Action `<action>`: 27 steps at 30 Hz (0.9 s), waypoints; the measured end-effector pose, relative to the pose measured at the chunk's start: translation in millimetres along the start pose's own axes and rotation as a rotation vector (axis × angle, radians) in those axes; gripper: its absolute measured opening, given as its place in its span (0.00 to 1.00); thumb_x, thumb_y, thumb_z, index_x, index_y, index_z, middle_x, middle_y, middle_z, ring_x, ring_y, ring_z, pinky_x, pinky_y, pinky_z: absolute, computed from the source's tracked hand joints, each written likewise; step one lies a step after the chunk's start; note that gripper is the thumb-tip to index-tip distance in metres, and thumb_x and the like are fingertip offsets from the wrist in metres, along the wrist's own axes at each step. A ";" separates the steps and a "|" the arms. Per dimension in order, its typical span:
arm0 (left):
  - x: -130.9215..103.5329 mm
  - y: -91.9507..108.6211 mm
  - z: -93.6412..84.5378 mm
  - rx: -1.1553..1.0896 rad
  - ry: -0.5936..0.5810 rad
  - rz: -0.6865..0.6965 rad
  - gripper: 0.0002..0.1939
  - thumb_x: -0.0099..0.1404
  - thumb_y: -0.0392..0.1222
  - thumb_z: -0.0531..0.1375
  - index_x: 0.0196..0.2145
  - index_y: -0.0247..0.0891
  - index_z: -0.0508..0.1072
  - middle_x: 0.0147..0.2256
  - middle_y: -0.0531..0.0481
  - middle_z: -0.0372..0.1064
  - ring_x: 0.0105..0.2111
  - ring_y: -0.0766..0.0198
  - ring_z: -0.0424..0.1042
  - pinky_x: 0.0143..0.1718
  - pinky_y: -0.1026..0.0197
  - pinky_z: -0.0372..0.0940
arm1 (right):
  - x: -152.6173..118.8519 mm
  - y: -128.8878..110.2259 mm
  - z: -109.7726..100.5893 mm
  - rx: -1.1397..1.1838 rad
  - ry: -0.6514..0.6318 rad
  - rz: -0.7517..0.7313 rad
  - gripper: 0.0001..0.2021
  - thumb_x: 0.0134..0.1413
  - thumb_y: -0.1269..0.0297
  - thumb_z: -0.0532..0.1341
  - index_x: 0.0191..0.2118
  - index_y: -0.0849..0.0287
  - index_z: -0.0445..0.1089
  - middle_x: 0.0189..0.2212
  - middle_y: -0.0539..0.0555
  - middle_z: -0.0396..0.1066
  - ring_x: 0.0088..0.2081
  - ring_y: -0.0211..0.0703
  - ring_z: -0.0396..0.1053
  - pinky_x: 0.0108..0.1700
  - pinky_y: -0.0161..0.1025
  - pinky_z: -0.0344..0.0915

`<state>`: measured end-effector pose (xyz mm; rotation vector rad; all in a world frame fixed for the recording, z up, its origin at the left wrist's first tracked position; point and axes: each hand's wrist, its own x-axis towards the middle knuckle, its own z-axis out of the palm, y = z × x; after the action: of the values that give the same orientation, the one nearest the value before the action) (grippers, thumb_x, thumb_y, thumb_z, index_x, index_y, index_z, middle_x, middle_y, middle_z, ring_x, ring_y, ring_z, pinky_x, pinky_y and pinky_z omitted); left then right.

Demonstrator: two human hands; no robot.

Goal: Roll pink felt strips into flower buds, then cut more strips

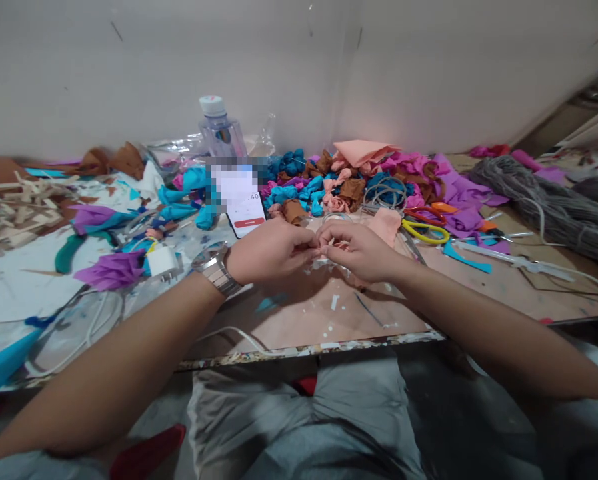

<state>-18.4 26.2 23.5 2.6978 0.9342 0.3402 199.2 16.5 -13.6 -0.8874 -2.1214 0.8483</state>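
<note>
Crinkled peach paper-like sheet (389, 225) lies just far of right hand (366, 252), right of left hand (273, 248); both hands' fingers pinched closed, contents indistinct.

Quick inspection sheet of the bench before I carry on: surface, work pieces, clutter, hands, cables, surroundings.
Surface: tabletop scattered with white bits and a dark strand near the front edge.
Work pieces: peach material by the right hand; crumpled, colourful bundles behind.
Clutter: phone, clear bottle, yellow loop handle, pale sticks, grey hank.
Hands: left hand and right meet at the fingertips; what they grip is too hidden to tell.
Cables: white cable at right, others at left and along the front edge.
Surroundings: pale wall behind; other people's hands, nothing seen.
</note>
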 end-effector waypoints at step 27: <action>0.4 -19.0 -1.8 -0.338 0.009 -0.081 0.20 0.70 0.55 0.59 0.38 0.36 0.82 0.32 0.48 0.80 0.32 0.64 0.74 0.37 0.63 0.63 | -1.0 5.2 2.1 -0.044 0.025 0.088 0.07 0.65 0.65 0.55 0.35 0.58 0.67 0.34 0.53 0.69 0.37 0.43 0.66 0.41 0.40 0.61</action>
<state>-29.4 41.2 19.1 2.3475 0.8956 0.4492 199.8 18.0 -19.0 -1.0160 -2.0999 0.8332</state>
